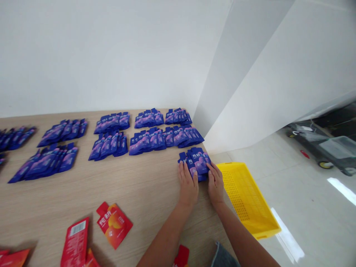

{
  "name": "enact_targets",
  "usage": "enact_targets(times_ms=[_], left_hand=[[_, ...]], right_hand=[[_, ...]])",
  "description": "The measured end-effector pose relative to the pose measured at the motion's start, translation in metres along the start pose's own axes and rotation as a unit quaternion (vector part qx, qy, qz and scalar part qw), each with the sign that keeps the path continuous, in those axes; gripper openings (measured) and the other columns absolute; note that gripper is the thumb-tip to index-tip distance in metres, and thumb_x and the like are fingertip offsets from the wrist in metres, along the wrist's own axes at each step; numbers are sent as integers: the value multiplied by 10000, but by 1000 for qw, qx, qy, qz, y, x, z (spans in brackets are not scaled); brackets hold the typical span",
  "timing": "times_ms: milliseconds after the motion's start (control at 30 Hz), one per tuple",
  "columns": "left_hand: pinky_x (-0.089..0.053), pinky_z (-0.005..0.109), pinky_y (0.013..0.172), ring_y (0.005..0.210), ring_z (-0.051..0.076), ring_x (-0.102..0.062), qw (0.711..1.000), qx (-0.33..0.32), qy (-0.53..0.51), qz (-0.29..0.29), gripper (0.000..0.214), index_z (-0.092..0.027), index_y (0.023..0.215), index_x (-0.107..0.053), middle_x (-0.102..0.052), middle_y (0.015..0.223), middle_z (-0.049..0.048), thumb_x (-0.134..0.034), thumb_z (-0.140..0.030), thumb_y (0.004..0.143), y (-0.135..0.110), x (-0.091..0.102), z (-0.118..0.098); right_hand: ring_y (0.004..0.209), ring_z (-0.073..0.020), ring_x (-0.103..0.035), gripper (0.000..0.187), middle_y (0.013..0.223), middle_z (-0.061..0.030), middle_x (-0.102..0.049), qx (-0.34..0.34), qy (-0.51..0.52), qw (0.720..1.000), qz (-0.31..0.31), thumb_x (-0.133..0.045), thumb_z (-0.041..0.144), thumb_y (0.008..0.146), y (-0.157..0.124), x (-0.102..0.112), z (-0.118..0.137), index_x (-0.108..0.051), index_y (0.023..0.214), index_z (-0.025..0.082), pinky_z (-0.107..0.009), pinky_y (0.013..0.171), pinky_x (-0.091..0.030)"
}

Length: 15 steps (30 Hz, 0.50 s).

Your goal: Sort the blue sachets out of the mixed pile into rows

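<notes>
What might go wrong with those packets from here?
The flat blue-purple pouches between the left hand and right hand lie near the right edge of the light wood-grain table; one could slip off, perhaps toward the yellow perforated plastic basket.

The crowded row of blue-purple piles just behind might get mixed if nudged.

A flat red pouch beside the left forearm could be brushed aside.

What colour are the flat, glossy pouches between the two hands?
Dark blue-violet pouches with pinkish-purple round shapes and white lettering; the head view shows it.
</notes>
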<state>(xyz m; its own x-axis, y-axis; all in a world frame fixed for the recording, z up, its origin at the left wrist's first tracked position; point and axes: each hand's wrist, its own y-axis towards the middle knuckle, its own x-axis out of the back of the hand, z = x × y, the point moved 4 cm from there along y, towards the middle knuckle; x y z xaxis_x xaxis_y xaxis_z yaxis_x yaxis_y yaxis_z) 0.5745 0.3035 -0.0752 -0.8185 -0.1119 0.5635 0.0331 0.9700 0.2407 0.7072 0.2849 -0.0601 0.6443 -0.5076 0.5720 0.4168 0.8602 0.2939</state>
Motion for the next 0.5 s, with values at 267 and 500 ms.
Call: enact_targets(times_ms=[267,500], left_hand=[[-252,513,1151,1430,248,-224,998,23,-45,31,507,-150,1423,-291,-282,1520,170,-289,-384,973,0,18,11],[-235,497,1163,1423,235,-242,996,32,-71,43,505,-158,1425,-293,-288,1516,161,-296,-381,972,-2,24,13]], right_hand=[[1257,-215,-436,410,1346,-116,-510,-21,12,1000,7,-340,348,949,0,-1,1,-595,1233,198,-484,1098,-307],[1257,-214,-439,408,1353,-106,-506,-19,14,1000,10,-335,352,952,0,0,3,-585,1245,218,-485,1096,-306]])
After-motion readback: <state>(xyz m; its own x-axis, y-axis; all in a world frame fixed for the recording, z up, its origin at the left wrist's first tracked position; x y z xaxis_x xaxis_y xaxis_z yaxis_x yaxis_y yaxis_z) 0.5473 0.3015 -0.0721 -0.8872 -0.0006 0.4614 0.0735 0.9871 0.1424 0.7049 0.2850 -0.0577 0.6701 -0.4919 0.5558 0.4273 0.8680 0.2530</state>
